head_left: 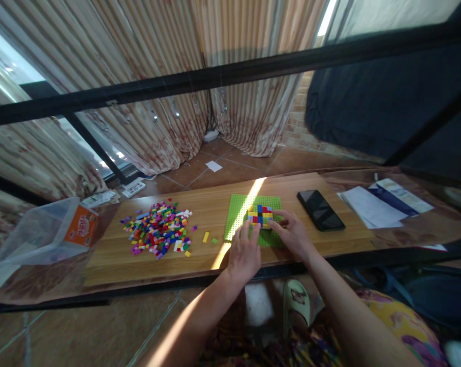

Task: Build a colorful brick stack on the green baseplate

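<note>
A multicoloured block [260, 216] is sitting, seemingly part-built, on the green baseplate [236, 208]; many loose bricks [158, 228] are lying unplaced on the bench [203, 204], left. My left grip [246, 253] is stretching nearly straight to the block's near edge, my right grip [292, 233] curling half-open at its right end; whether either is pinching, I cannot tell.

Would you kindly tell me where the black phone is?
In the head view, the black phone lies on the wooden board, right of the green baseplate.
</note>
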`<state>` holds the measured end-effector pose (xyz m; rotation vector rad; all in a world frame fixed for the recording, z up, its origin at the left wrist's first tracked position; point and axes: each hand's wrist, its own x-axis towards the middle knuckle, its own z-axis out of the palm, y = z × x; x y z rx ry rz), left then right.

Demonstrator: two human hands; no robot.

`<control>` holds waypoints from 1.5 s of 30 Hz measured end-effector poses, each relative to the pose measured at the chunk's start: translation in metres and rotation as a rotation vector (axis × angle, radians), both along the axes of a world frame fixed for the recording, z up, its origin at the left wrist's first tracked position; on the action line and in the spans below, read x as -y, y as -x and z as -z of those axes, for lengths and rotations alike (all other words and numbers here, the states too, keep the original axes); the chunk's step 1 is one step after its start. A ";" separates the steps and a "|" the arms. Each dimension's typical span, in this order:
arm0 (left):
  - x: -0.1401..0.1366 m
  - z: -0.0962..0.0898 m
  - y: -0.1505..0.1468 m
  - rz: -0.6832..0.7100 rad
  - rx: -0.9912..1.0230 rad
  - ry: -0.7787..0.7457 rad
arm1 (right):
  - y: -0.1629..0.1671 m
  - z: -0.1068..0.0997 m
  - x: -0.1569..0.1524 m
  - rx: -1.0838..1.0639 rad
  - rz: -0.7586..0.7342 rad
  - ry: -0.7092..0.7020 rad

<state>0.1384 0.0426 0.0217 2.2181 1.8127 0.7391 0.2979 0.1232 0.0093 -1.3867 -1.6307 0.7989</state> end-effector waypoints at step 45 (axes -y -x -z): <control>-0.090 -0.012 0.024 0.148 0.200 0.165 | 0.004 -0.030 0.008 0.200 -0.043 -0.301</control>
